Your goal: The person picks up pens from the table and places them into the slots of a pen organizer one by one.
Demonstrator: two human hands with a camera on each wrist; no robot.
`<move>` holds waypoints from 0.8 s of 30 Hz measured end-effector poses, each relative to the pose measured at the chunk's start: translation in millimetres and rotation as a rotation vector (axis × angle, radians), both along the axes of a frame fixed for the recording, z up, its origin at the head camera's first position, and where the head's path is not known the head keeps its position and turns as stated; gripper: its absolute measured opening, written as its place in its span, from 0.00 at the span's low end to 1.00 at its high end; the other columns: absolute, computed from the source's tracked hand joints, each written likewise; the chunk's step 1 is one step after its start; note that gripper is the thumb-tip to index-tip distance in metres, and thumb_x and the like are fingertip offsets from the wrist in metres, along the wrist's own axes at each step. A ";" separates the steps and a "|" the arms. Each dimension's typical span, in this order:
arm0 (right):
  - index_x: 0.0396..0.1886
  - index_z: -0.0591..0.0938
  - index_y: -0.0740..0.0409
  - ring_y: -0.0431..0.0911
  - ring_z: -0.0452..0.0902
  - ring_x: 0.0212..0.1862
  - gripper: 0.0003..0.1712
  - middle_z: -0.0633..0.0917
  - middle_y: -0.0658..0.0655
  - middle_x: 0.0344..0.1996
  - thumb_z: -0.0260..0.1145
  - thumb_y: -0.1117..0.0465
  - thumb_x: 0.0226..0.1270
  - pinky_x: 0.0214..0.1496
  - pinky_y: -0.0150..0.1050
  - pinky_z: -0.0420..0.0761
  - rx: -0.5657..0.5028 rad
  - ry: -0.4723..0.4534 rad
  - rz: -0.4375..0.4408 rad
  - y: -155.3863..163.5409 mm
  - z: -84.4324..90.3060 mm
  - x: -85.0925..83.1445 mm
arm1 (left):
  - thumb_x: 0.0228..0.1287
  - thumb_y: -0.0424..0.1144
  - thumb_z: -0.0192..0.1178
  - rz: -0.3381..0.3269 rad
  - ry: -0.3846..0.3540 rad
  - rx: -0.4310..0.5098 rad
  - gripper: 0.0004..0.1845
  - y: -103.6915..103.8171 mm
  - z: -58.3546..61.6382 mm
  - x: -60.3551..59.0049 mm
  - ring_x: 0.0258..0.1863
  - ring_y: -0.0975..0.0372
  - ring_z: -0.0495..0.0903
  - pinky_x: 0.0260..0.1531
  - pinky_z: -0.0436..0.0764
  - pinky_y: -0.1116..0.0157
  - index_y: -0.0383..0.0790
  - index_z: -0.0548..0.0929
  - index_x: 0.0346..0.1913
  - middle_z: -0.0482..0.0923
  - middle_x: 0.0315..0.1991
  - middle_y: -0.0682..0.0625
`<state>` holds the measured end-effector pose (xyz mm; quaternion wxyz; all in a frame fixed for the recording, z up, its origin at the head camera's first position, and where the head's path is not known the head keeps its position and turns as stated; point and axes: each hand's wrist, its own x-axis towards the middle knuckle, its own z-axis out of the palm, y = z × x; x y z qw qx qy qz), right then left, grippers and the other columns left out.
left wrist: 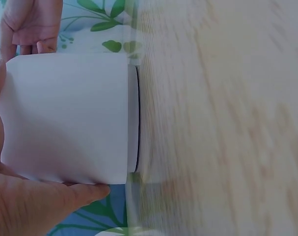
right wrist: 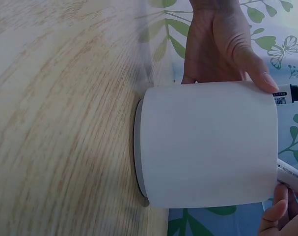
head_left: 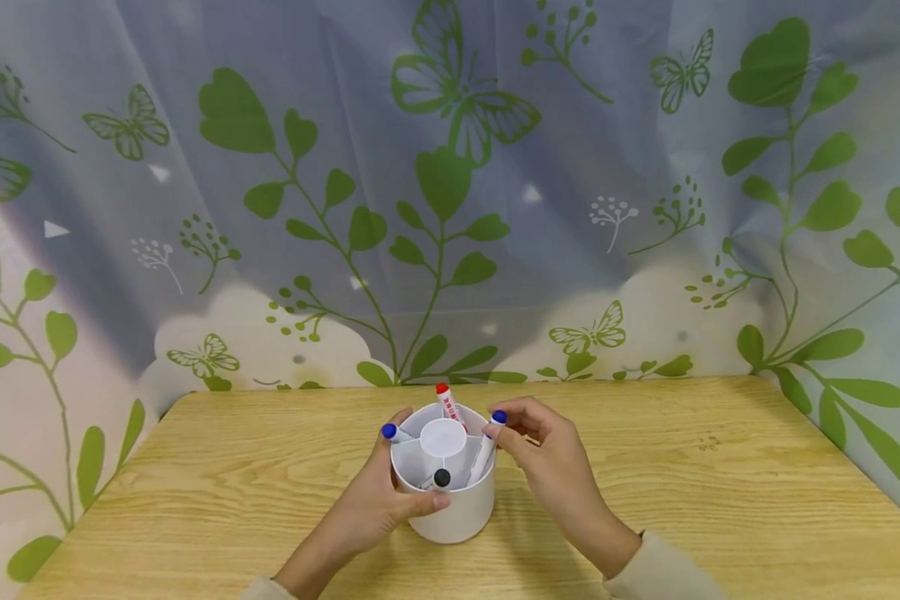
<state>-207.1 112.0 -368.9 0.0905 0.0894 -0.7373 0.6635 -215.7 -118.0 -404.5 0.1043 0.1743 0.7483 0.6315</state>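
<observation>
White plastic cup [head_left: 450, 508]: rigid, light, smooth, likely tippy | left hand [head_left: 378, 500] wraps its wall | right hand [head_left: 543, 454] pinches blue-capped marker [head_left: 487, 446] at cup's right rim.

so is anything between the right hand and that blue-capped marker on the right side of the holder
Nothing visible. The right hand is already at the blue-capped marker, fingers on it by the holder rim. The left hand grips the holder's opposite side, out of the way.
</observation>
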 end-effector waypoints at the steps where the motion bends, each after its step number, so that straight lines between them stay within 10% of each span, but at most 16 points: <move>1: 0.48 0.87 0.62 0.42 0.82 0.43 0.09 0.86 0.59 0.41 0.72 0.65 0.70 0.47 0.31 0.84 -0.001 -0.004 -0.002 -0.2 -0.2 -0.1 | 0.59 0.36 0.79 -0.002 -0.001 0.002 0.54 -0.2 0.1 0.2 0.64 0.53 0.76 0.64 0.76 0.58 0.51 0.53 0.80 0.73 0.69 0.42; 24: 0.51 0.86 0.62 0.42 0.79 0.43 0.11 0.86 0.56 0.41 0.70 0.64 0.72 0.48 0.31 0.81 0.028 -0.043 -0.018 -2.3 -4.3 0.6 | 0.62 0.37 0.77 -0.018 -0.031 0.004 0.54 -2.9 0.0 0.9 0.67 0.52 0.75 0.65 0.74 0.63 0.51 0.51 0.82 0.71 0.71 0.42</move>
